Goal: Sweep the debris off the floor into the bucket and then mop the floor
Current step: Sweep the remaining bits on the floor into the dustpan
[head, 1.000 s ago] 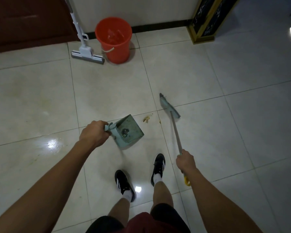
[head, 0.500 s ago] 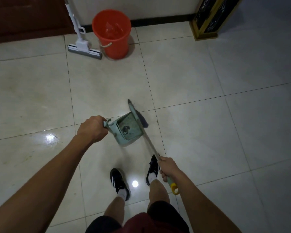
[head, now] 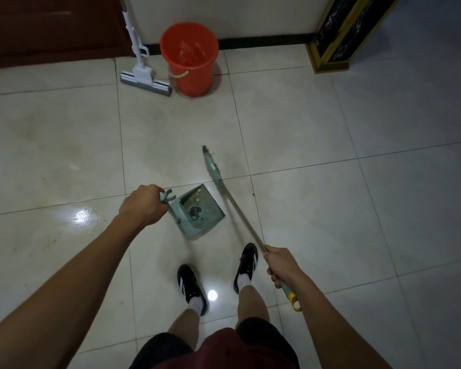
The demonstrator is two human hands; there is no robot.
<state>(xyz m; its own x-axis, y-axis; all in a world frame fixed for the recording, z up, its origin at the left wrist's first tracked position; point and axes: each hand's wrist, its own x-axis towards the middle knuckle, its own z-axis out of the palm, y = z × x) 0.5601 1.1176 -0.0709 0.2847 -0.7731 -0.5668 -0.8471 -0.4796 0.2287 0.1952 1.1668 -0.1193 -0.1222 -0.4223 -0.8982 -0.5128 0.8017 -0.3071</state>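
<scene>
On the floor (head: 317, 123) straight ahead of the person's feet, seen from the head camera, the left hand (head: 144, 206) is curled round the handle of a teal dustpan (head: 198, 211) that holds a few pale crumbs near its front lip; the right hand (head: 281, 265) grips the shaft of the broom (head: 218, 179), whose head sits just beyond the pan's front right corner; one small speck of debris (head: 253, 194) lies on the tile just right of the shaft, outside the pan. Risks, as I judge them: a quick or high stroke could flick that speck away rather than in; tilting the pan while carrying it could spill the crumbs back out; the tiles look glossy and perhaps damp near the left edge, so footing may slip. Against the far wall stands the orange bucket (head: 190, 73), well apart from the pan, with the mop (head: 144, 75) leaning just to its left, its head almost touching the bucket's base; a dark gold-trimmed stand (head: 336, 43) occupies the far right corner; nothing lies between pan and bucket.
</scene>
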